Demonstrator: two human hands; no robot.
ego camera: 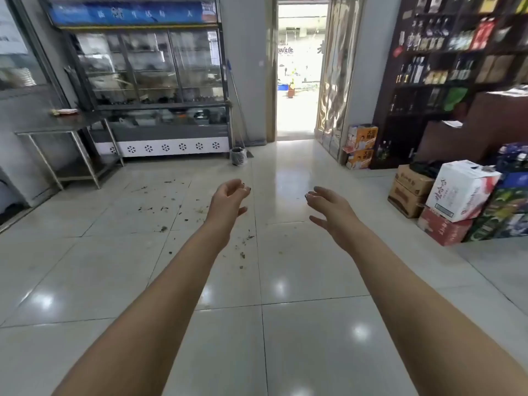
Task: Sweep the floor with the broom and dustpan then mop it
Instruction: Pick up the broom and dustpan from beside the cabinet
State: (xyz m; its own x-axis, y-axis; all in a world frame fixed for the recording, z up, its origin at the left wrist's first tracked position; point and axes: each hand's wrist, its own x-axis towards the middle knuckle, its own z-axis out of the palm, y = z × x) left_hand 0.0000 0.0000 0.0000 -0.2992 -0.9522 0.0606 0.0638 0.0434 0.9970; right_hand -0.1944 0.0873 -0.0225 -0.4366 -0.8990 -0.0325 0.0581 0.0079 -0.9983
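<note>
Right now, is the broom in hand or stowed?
Stowed. A long handle, likely the broom, leans on the wall beside the display fridge; left hand and right hand hold nothing.

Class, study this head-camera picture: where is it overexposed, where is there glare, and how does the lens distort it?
Head view: the doorway is blown out to white; lights leave glare spots on the floor; the wide lens bows the display fridge and bottle shelves at the edges; both look soft.
</note>
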